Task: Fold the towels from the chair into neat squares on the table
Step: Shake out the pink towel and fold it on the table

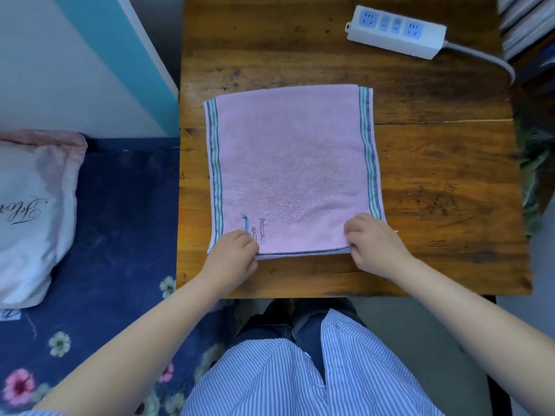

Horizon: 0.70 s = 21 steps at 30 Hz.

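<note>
A pink towel with green and grey striped side borders lies flat on the wooden table, folded double with two layers showing along its near edge. Small embroidered figures sit near its front left. My left hand pinches the near edge at the front left corner. My right hand pinches the same edge at the front right corner. Both hands have fingers curled over the towel's hem. The chair is not in view.
A white power strip with its cable lies at the table's back right. A stack of books stands at the far right corner. A bed with a blue floral sheet and a pillow adjoins the table's left side.
</note>
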{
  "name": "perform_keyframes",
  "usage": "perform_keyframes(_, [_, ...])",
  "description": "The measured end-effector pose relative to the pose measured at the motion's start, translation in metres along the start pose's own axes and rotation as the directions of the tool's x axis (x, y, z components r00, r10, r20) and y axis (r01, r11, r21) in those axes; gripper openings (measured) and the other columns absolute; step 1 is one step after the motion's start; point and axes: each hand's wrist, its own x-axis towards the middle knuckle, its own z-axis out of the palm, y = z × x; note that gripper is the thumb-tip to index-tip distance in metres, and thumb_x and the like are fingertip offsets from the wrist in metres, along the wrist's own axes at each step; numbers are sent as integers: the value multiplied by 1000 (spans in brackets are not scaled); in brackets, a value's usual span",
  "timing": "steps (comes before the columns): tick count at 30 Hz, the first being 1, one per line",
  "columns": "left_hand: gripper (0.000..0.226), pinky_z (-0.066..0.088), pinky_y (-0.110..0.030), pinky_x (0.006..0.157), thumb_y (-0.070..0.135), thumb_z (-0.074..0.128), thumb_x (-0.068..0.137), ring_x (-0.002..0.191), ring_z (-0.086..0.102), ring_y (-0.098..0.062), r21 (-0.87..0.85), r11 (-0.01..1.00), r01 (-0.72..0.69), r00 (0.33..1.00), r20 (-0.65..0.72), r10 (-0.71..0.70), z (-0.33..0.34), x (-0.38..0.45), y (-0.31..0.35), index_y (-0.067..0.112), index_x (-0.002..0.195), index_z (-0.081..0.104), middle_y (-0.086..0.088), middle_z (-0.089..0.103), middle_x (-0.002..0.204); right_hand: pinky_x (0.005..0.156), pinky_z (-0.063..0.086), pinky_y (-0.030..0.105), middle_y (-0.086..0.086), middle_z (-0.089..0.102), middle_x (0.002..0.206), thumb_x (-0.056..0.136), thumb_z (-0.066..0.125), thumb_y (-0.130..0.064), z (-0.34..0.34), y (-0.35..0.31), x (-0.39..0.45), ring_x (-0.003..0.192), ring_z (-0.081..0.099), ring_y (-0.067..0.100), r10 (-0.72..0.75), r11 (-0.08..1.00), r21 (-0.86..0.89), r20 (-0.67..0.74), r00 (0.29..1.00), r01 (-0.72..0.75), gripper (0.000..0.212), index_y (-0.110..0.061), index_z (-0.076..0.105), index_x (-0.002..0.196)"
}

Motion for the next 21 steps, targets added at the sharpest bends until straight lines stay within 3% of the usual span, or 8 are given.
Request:
perform_keyframes(2, [20,35,-25,51,10,39,83,63,53,-23,-104,977,189,981,65,-183,-17,2,1,8,71,55,-4,55,68,67,58,36,11,71,86,67,55,0,-14,-2,4,84,66,33,65,997,31,77,995,-68,13,0,68,66])
perform_keyframes(4, [18,24,-26,49,13,38,92,58,39,-15,-103,957,271,912,346,-221,-29,5,-1,16,74,42,0,44,67,80,52,36,11,67,100,83,42,-5,-29,-3,12,96,60,30,155,979,64,372,915,-192,27,-1,67,89])
perform_keyframes(8, [27,20,-26,52,10,35,92,55,26,-14,-141,930,340,668,732,-133,-44,13,-8,18,67,32,2,34,64,51,21,24,0,33,59,84,31,4,-48,-11,28,54,29,13,123,887,194,776,619,-418,36,-14,37,53])
perform_keyframes(10, [29,20,-25,55,9,34,92,58,24,-13,-144,918,371,518,852,-75,-52,16,-11,18,64,30,3,30,66,50,18,21,-7,26,56,82,29,7,-56,-13,32,53,21,8,83,839,219,854,514,-499,46,-25,32,48])
perform_keyframes(12, [30,20,-25,56,10,34,93,59,24,-13,-155,896,416,446,893,-52,-59,20,-14,18,65,30,3,28,68,52,22,23,-7,31,57,81,29,5,-61,-11,34,54,26,11,60,823,218,885,463,-524,46,-23,35,46])
perform_keyframes(15, [27,24,-26,58,13,35,94,61,29,-14,-202,841,501,527,843,-111,-70,30,-27,20,68,37,3,34,70,67,37,29,4,50,78,88,32,-3,-70,-1,43,72,47,18,120,842,210,824,553,-497,29,-9,52,69])
perform_keyframes(18, [16,35,-26,64,27,51,93,65,43,-13,-330,778,534,669,728,-151,-82,40,-49,27,77,48,4,48,75,55,27,28,3,42,67,90,35,-7,-80,13,57,66,40,19,227,855,225,648,727,-468,27,-9,42,64])
perform_keyframes(21, [11,44,-26,71,26,63,87,81,55,-12,-279,821,498,670,725,-159,-90,49,-60,26,93,54,5,58,91,52,21,30,7,41,67,90,37,-6,-86,25,70,66,38,20,268,871,240,500,824,-429,20,-3,47,72])
